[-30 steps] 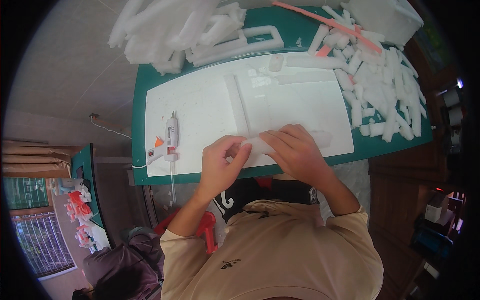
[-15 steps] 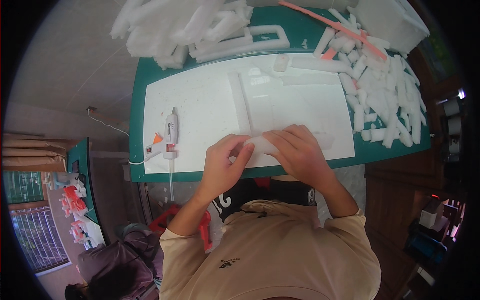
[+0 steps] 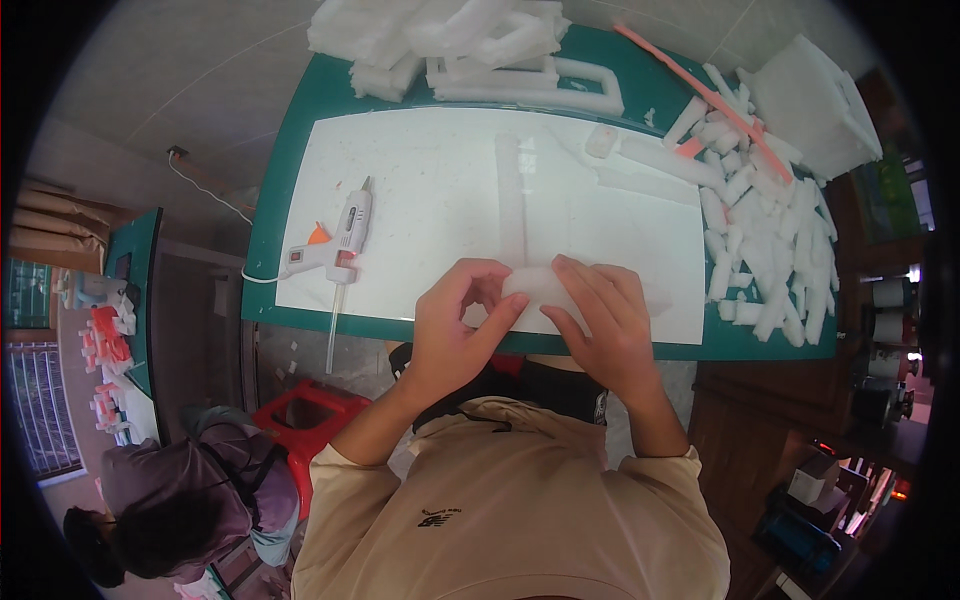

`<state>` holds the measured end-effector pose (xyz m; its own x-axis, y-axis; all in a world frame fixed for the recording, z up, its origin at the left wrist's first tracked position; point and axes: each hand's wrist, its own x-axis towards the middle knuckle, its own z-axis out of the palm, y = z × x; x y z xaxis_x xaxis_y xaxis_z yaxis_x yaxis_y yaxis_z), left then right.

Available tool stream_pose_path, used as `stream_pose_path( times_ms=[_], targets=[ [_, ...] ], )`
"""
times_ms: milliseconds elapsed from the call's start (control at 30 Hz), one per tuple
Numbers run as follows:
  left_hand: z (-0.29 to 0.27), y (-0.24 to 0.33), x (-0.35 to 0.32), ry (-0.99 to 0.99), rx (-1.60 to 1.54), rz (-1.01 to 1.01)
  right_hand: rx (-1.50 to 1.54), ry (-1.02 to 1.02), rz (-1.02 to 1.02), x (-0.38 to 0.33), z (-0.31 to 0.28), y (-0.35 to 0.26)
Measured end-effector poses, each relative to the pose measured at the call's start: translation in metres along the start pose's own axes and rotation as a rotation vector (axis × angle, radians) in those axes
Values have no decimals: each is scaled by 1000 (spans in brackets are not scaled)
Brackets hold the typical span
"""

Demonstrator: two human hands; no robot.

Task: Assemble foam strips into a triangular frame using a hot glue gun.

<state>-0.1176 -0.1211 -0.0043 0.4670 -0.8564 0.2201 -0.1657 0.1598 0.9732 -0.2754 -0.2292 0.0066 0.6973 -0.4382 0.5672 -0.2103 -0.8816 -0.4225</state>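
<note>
Near the front edge of the white board (image 3: 430, 200), both hands are on a short white foam piece (image 3: 537, 287). My left hand (image 3: 462, 312) pinches its left end between thumb and fingers. Over its right end my right hand (image 3: 608, 322) rests its fingers, the thumb on the near side; part of the piece is hidden under them. A long narrow foam strip (image 3: 511, 195) lies on the board just beyond, running away from me. Off to the left of my hands, a white glue gun (image 3: 352, 228) with an orange trigger lies with a glue stick (image 3: 334, 318) sticking out over the edge.
Foam frames (image 3: 590, 98) and larger foam blocks (image 3: 440, 40) are stacked at the back. A heap of foam offcuts (image 3: 770, 240) and a pink strip (image 3: 705, 95) lie to the right. At lower left, a person (image 3: 200, 490) sits near a red stool (image 3: 310, 410).
The whole view has shifted and turned slightly. My right fingers have straightened somewhat, with the thumb more apart. The foam piece stays between both hands near the board's front edge.
</note>
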Motion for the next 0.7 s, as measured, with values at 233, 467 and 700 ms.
stream_pose_path(
  times_ms=[233, 467, 700],
  targets=[
    [-9, 0, 2, -30, 99, 23, 48, -29, -17, 4, -8, -4],
    [-6, -7, 5, -31, 93, 16, 72, -60, 14, 3, -5, 0],
    [-2, -13, 9, -56, 106, -9, 111, -69, 82, -1, -2, 6]
  ],
)
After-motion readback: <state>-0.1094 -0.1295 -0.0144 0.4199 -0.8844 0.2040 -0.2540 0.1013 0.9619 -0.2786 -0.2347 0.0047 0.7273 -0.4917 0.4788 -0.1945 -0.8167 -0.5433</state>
